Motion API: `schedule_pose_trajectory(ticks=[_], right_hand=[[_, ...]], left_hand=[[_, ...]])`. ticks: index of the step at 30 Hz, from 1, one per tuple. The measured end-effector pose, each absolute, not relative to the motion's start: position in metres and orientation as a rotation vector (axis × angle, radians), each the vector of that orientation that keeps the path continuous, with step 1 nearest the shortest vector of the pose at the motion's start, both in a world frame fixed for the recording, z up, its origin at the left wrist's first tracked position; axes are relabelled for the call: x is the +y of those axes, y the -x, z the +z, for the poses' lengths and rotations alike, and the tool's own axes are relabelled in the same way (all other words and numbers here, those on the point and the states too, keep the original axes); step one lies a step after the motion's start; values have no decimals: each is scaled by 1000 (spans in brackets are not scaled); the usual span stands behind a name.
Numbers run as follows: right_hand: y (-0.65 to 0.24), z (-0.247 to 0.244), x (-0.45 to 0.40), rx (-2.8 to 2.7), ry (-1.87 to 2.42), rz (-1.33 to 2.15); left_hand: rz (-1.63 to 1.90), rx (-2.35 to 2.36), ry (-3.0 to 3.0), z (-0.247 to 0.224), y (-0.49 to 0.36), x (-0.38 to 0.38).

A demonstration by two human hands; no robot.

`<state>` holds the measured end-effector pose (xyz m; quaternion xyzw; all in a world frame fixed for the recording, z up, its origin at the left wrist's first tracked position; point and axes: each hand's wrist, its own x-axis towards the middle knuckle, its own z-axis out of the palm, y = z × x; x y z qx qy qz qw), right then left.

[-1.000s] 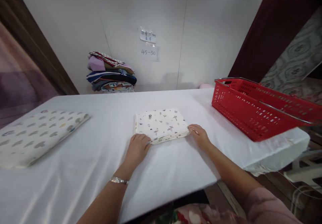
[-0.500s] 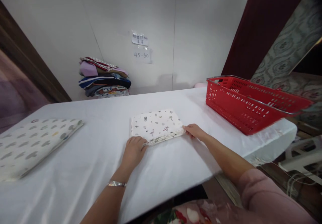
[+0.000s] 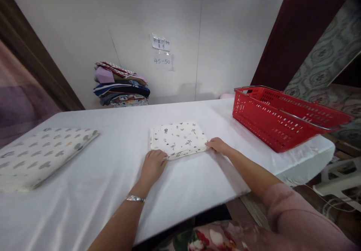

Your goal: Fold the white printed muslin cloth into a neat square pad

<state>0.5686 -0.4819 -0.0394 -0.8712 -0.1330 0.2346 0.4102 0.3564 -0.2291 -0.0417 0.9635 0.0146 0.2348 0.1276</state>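
Note:
A white cloth [image 3: 179,140] with small printed plants and animals lies folded into a flat, layered rectangle in front of me. My left hand [image 3: 153,164] grips its near left corner, the thumb hidden from view. At the near right corner, my right hand [image 3: 217,145] pinches the layers between thumb and fingers. The cloth rests on the white-covered table [image 3: 113,168]. Off to the left lies a second folded cloth [image 3: 42,151], cream with grey cloud shapes; neither hand touches it.
A red plastic basket [image 3: 259,121] with metal handles stands at the table's right end. Behind the table is a stack of folded fabrics [image 3: 122,89] against the wall. Paper signs [image 3: 162,51] hang on that wall. A white stool [image 3: 338,179] stands low at the right.
The view has shifted slightly, so the surroundings sit a little further right. Both hands keep hold of the folded cloth's near corners, and its folds look the same.

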Motion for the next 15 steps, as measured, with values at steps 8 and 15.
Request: schedule_pose_trajectory(ticks=[8, 15], right_hand=[[-569, -32, -487, -414, 2428, 453], [-538, -29, -470, -1330, 2256, -352]], left_hand=[[665, 44, -2819, -42, -357, -229], [683, 41, -2804, -42, -354, -232]])
